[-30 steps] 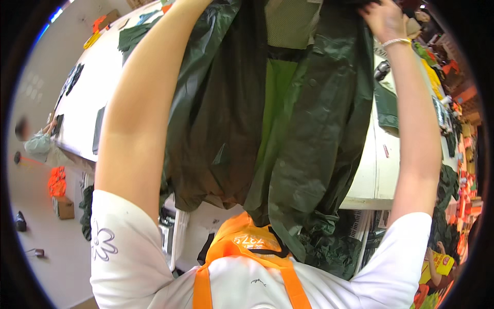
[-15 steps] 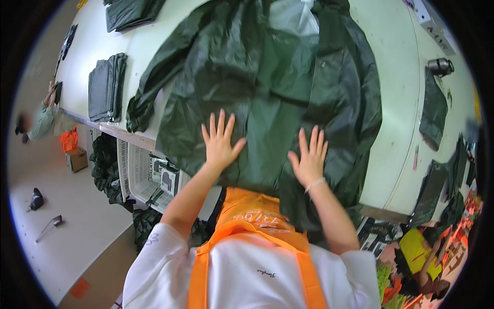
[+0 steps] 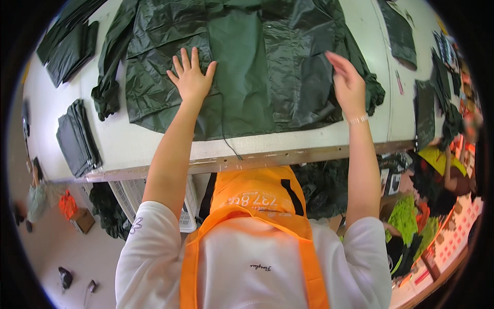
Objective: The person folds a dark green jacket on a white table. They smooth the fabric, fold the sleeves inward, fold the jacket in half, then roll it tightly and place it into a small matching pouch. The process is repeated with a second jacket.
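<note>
A dark green, shiny rain jacket [image 3: 242, 87] lies spread on the white table, its front parted so a smooth green inner panel shows. My left hand [image 3: 191, 81] rests flat on the left front, fingers spread, holding nothing. At the right front, my right hand [image 3: 351, 87] is turned on its side by the edge of a smooth dark flap [image 3: 315, 85]. Its fingers are stretched toward the left; no cloth shows gripped in them. A thin dark cord [image 3: 224, 129] runs from the jacket's lower hem over the table's front edge.
Folded dark green garments [image 3: 78, 138] lie on the table's left side, with more dark pieces [image 3: 425, 113] at right. A white plastic basket [image 3: 126, 198] stands below the table edge. A person in a yellow top [image 3: 445, 165] is at the far right.
The jacket lies farther up the table, and its hem and the table's front edge now show. Both hands have moved forward; the right has turned from flat onto its side.
</note>
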### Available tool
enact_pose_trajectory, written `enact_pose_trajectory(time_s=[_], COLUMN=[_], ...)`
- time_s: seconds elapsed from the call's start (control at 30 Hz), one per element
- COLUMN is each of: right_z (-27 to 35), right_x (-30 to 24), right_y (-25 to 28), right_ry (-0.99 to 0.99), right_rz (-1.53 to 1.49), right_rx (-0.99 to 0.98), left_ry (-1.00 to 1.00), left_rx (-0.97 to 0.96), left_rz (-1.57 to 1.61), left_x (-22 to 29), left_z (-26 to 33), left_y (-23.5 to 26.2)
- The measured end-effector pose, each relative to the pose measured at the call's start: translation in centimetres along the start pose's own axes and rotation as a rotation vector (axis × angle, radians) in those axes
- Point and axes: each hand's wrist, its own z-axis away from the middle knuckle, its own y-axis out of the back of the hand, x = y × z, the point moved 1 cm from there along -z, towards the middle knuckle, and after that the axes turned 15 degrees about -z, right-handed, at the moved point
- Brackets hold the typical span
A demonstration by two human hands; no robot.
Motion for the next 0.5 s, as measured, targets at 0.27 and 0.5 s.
enact_pose_trajectory(time_s=[0.27, 0.5], right_z=[11.7, 12.2], right_x=[3.5, 2.9], right_y=[3.2, 3.8], right_ry=[-0.100, 0.016], right_rz=[0.299, 0.363], right_rx=[0.159, -0.089], left_ry=[-0.773, -0.800], left_rx=[-0.042, -0.083], left_rz=[0.575, 0.403], left_x=[10.0, 15.7], left_z=[7.0, 10.7], left_y=[8.3, 8.6])
